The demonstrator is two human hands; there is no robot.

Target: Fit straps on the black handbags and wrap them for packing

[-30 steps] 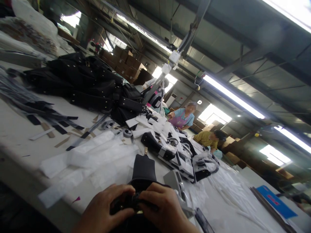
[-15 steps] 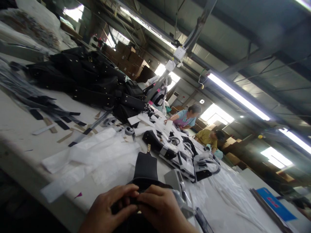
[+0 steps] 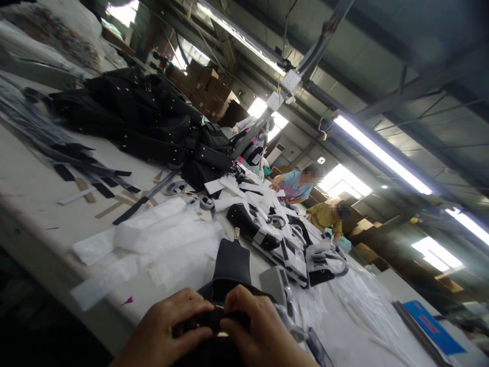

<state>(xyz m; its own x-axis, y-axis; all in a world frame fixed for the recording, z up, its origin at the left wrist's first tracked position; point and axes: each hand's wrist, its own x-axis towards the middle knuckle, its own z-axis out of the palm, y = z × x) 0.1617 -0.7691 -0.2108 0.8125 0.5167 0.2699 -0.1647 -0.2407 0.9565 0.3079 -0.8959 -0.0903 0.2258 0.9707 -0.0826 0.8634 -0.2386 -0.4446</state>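
Note:
A black handbag (image 3: 231, 264) is at the bottom centre, right in front of me, its flap tab pointing away over the table. At the end of that tab shows a gold metal clasp (image 3: 237, 234). My left hand (image 3: 171, 323) grips the bag's near edge with curled fingers and thumb. Opposite it, my right hand (image 3: 257, 321) pinches the same edge, thumb toward the left hand. Small gold-coloured metal shows in the gap between the two hands. Most of the bag body is hidden under my hands and in shadow.
White wrapping sheets (image 3: 153, 234) lie left of the bag. Behind are a heap of black bags (image 3: 153, 117) and a pile of wrapped bag parts (image 3: 267, 224). A grey tape dispenser (image 3: 273, 285) stands close right. Two people (image 3: 298, 183) work across the table.
My hands have moved slightly apart, uncovering gold metal between them. The right fingers have lifted and curled more. The view has shifted a little.

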